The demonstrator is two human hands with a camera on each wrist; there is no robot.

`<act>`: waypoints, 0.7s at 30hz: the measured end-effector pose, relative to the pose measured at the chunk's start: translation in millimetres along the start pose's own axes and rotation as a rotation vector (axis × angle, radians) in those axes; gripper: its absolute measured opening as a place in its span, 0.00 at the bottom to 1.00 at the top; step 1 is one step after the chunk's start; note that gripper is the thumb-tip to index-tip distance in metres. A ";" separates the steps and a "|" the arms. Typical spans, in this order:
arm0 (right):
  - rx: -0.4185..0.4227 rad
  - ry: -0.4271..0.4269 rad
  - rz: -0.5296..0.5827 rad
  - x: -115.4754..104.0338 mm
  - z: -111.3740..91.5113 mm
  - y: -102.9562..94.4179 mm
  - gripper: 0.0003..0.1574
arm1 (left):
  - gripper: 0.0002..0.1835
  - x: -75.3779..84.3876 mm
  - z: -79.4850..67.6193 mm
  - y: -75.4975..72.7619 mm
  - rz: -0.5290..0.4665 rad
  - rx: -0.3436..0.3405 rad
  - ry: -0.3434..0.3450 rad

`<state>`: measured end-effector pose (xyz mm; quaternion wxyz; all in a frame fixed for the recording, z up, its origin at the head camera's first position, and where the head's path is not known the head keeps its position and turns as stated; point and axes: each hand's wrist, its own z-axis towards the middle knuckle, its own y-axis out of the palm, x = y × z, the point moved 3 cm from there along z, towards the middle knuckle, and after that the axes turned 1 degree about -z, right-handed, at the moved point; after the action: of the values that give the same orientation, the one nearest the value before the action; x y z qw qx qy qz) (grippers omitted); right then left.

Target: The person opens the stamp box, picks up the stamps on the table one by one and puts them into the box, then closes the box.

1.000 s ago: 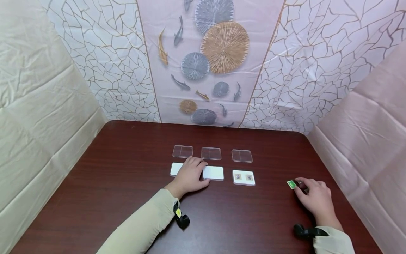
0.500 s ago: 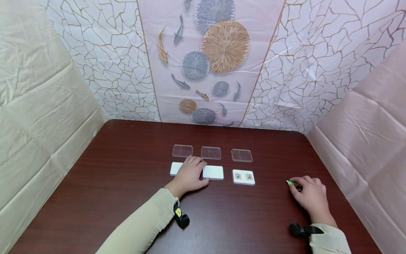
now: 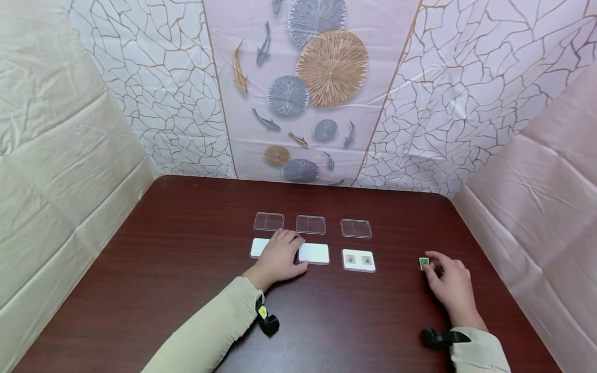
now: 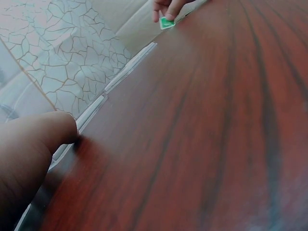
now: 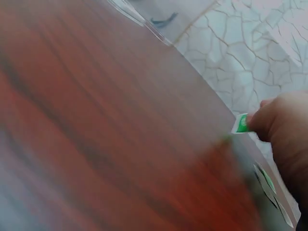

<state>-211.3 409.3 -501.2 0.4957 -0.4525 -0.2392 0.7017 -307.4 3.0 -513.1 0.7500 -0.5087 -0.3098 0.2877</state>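
My left hand (image 3: 278, 259) rests with relaxed fingers over the row of flat white-filled cases, covering part of the left white case (image 3: 258, 247). Its thumb and forefinger lie at the near side of the middle white case (image 3: 314, 254). To the right is a white case with two small beige prints (image 3: 358, 260). Over at the table's right side, my right hand (image 3: 451, 284) pinches a small green paper square with a white border (image 3: 423, 262) between thumb and forefinger. Beneath that hand, several thin curled slips (image 5: 272, 192) edged in green show in the right wrist view.
Behind the white cases lie three clear plastic lids: left (image 3: 269, 221), middle (image 3: 310, 225) and right (image 3: 356, 228). Everything sits on a dark red-brown wooden table (image 3: 196, 269). Patterned cloth (image 3: 298, 103) hangs along its back edge, with plain cloth at both sides.
The right hand has moved left and slightly away from me, carrying the green paper square, which has turned in the fingers. The left hand stays where it was.
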 end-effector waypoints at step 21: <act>0.243 -0.155 0.407 -107.4 17.7 62.9 0.17 | 0.32 2.8 -0.9 -0.4 -0.028 0.003 0.003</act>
<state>-246.2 288.6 -499.4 0.3750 -0.3731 -0.0942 0.8434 -304.9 4.4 -512.5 0.7552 -0.5035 -0.3153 0.2770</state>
